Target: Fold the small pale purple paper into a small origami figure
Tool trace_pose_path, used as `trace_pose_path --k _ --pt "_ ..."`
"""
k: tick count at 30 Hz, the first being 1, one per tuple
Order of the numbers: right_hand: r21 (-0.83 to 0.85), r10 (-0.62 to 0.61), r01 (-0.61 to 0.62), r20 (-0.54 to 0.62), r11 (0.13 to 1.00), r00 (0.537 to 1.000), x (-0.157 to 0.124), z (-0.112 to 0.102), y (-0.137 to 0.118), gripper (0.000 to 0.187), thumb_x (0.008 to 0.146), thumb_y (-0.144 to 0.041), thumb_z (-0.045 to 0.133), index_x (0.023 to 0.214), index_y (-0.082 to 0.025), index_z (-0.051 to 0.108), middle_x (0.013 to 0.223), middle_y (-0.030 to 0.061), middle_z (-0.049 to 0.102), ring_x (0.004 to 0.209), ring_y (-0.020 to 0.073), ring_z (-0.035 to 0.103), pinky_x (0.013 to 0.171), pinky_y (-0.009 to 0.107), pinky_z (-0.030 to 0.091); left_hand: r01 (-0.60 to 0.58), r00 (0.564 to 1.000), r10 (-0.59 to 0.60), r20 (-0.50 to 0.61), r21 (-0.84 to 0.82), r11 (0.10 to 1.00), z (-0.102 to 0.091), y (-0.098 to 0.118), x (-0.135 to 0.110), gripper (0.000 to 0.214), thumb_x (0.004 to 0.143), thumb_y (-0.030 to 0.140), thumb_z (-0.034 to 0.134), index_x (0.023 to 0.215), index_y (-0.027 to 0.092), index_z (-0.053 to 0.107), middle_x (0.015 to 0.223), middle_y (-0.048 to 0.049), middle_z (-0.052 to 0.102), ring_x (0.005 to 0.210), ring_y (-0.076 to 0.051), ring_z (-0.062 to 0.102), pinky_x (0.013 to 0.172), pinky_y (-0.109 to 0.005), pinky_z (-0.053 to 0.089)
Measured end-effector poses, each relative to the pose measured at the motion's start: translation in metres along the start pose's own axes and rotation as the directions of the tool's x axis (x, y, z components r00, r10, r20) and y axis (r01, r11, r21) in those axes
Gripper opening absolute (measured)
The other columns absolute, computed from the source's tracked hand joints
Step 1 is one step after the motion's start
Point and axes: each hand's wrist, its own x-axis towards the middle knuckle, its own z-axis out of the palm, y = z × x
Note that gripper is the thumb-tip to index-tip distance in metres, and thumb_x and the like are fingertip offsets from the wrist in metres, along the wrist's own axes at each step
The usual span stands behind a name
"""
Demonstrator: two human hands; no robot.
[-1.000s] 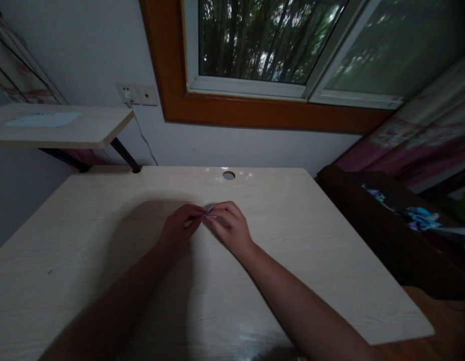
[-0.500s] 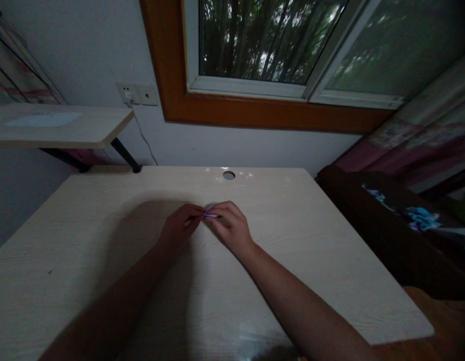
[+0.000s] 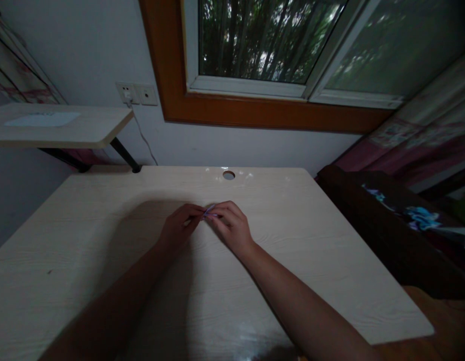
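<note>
A small, thin purple piece (image 3: 210, 211), perhaps folded paper, shows between my fingertips over the middle of the pale wooden desk (image 3: 292, 240). From the left, my left hand (image 3: 181, 223) pinches one end of it with thumb and forefinger. My right hand (image 3: 232, 225) closes on it from the other side, thumb below and fingers above. Two narrow strips of the piece spread apart toward my right hand. Most of it is hidden by my fingers, and its exact kind is too small to make out.
A raised shelf (image 3: 104, 131) with a white sheet (image 3: 42, 119) stands at the desk's back left. Near the back edge is a round cable hole (image 3: 228, 175). A white cord (image 3: 144, 135) hangs from the wall socket (image 3: 126, 94). Dark furniture (image 3: 368, 220) borders the right side.
Both hands keep nearly the same place. The lower strip of the purple piece looks slimmer than before, as if slightly turned.
</note>
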Motion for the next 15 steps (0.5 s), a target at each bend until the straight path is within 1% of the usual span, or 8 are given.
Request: trace_pose_path --k 4,8,12,15 --pt "0.018 0.007 -0.007 -0.022 1.000 1.000 0.0017 -0.0002 -0.0011 0.009 0.089 -0.023 0.067 0.097 -0.025 0.070 0.092 0.0053 0.068 0.088 0.0185 0.064 0.078 0.035 0.055 -0.023 1.000 0.023 -0.011 -0.025 0.999 -0.0002 0.0002 0.0004 0.010 0.092 0.024 0.058 0.093 0.021 0.068 0.099 -0.0071 0.072 0.091 -0.017 0.069 0.080 -0.029 0.057" --pt "0.042 0.042 -0.041 -0.025 0.998 0.999 0.0026 -0.0009 -0.0031 0.010 0.087 -0.025 0.068 0.098 -0.025 0.069 0.093 0.0050 0.067 0.087 0.0181 0.064 0.078 0.033 0.054 -0.044 0.998 0.044 -0.033 -0.010 0.999 -0.0006 0.0003 0.0003 0.008 0.091 0.022 0.059 0.093 0.021 0.067 0.099 -0.0070 0.072 0.091 -0.016 0.068 0.078 -0.028 0.057" --pt "0.061 0.052 -0.051 -0.025 0.997 0.998 0.0022 -0.0008 -0.0032 0.013 0.086 -0.026 0.070 0.099 -0.024 0.068 0.095 0.0054 0.066 0.084 0.0173 0.063 0.074 0.032 0.054 -0.095 0.994 0.096 -0.054 0.016 0.995 -0.0011 -0.0016 -0.0004 0.008 0.091 0.020 0.059 0.094 0.021 0.066 0.101 -0.0069 0.072 0.095 -0.016 0.067 0.082 -0.031 0.056" --pt "0.059 0.044 -0.042 -0.027 0.997 0.999 0.0016 -0.0003 -0.0026 0.015 0.085 -0.028 0.071 0.100 -0.024 0.068 0.095 0.0057 0.067 0.086 0.0179 0.063 0.075 0.033 0.054 -0.115 0.991 0.117 -0.061 0.032 0.993 -0.0021 -0.0018 -0.0002 0.008 0.091 0.020 0.059 0.094 0.022 0.066 0.101 -0.0075 0.072 0.096 -0.017 0.067 0.083 -0.032 0.056"
